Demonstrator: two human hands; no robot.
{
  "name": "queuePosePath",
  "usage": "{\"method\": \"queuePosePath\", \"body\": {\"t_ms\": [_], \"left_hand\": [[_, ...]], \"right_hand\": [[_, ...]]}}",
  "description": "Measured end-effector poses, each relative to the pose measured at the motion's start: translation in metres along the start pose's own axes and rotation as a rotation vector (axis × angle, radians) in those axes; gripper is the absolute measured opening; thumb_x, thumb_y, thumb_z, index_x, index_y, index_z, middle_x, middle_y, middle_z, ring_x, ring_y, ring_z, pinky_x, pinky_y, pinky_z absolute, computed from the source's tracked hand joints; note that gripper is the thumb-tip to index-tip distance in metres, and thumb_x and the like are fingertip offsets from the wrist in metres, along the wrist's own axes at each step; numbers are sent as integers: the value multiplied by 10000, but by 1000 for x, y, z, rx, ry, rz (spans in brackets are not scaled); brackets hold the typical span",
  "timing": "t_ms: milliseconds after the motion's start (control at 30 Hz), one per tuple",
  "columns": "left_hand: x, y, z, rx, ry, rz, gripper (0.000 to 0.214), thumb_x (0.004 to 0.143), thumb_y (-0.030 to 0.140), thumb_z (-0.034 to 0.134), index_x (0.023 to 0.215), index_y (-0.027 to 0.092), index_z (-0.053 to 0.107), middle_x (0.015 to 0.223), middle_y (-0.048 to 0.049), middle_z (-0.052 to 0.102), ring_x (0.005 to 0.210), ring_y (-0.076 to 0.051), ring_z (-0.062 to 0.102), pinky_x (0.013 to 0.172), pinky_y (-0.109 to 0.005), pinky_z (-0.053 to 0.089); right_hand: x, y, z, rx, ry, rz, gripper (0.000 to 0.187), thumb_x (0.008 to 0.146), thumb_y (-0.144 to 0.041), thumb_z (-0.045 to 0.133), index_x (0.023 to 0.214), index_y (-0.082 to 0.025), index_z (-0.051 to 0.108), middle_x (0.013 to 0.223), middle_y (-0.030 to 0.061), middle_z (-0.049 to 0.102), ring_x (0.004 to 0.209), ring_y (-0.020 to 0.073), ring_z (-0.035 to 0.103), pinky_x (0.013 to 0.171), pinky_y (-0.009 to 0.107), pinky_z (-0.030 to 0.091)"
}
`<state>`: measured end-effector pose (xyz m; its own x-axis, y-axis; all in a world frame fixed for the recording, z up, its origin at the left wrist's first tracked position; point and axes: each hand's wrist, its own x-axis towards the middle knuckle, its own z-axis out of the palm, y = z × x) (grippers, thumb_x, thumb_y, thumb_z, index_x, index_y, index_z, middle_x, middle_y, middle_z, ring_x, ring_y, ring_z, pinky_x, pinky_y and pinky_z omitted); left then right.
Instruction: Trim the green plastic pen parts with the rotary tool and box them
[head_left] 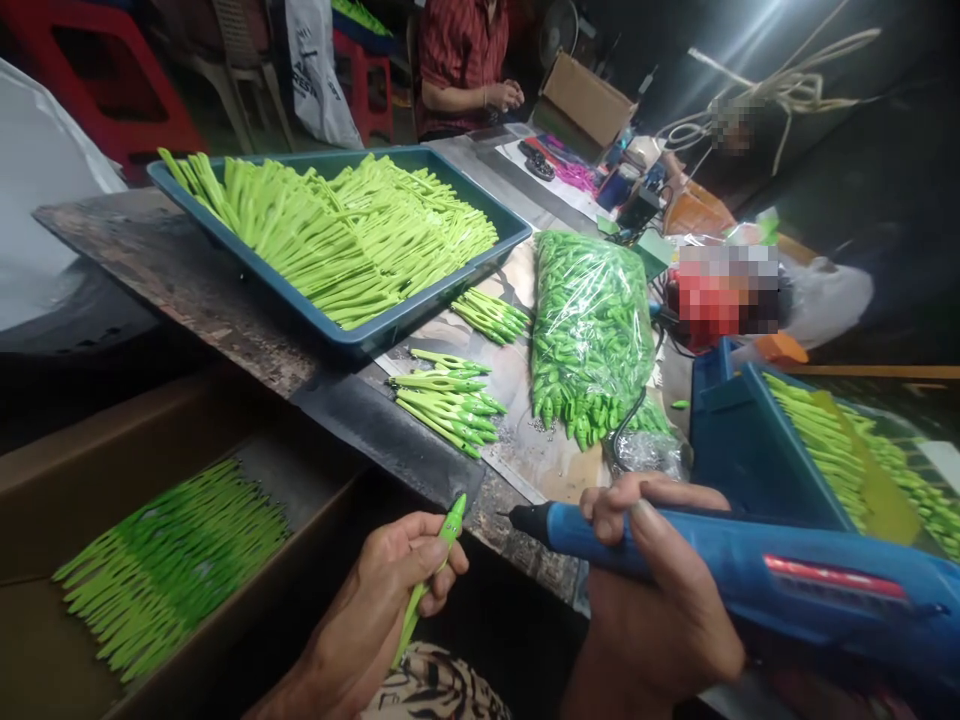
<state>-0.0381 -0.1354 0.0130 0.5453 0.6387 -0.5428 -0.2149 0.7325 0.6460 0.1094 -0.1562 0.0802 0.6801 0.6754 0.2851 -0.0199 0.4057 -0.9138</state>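
In the head view my left hand (390, 590) pinches a slim green plastic piece (452, 522), pen-like, with its pointed end up and small dark dots near the tip. My right hand (652, 590) is wrapped round a blue electric screwdriver (720, 550) with a black nose. Its thin bit points left, toward the green piece but apart from it. Just beyond, at the table's front edge, lies a small pile of similar green pieces (450, 400). A second small bunch (491, 315) sits behind it.
A blue tray (352, 335) holds many light-green sticks. Right of it stands a clear bag of green parts (592, 330). A blue bin (787, 430) is at right, a cardboard box (22, 640) of green pieces at lower left. Another person (461, 60) sits across the table.
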Motion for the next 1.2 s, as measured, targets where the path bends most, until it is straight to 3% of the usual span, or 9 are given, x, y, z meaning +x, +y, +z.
{"method": "queuePosePath", "body": {"t_ms": [300, 833, 1200], "left_hand": [[7, 4, -6, -30, 75, -20, 87, 738, 185, 505, 741, 162, 421, 662, -4, 543, 534, -62, 365, 471, -207, 193], [14, -2, 0, -1, 104, 50, 196, 721, 309, 574, 679, 146, 474, 621, -2, 540, 517, -60, 388, 452, -191, 232], [14, -4, 1, -1, 126, 23, 221, 707, 333, 579, 669, 152, 457, 627, -6, 564, 514, -62, 419, 444, -176, 256]], "right_hand": [[-6, -4, 13, 21, -87, 8, 132, 725, -125, 516, 848, -167, 533, 726, -2, 538, 545, 91, 469, 581, 267, 400], [-10, -5, 30, 13, -188, 20, 178, 727, -77, 487, 882, -159, 509, 740, 6, 529, 571, 115, 482, 571, 294, 384], [-10, -5, 38, 12, -216, 21, 182, 725, -72, 489, 879, -166, 510, 735, 7, 524, 582, 129, 478, 595, 321, 366]]}}
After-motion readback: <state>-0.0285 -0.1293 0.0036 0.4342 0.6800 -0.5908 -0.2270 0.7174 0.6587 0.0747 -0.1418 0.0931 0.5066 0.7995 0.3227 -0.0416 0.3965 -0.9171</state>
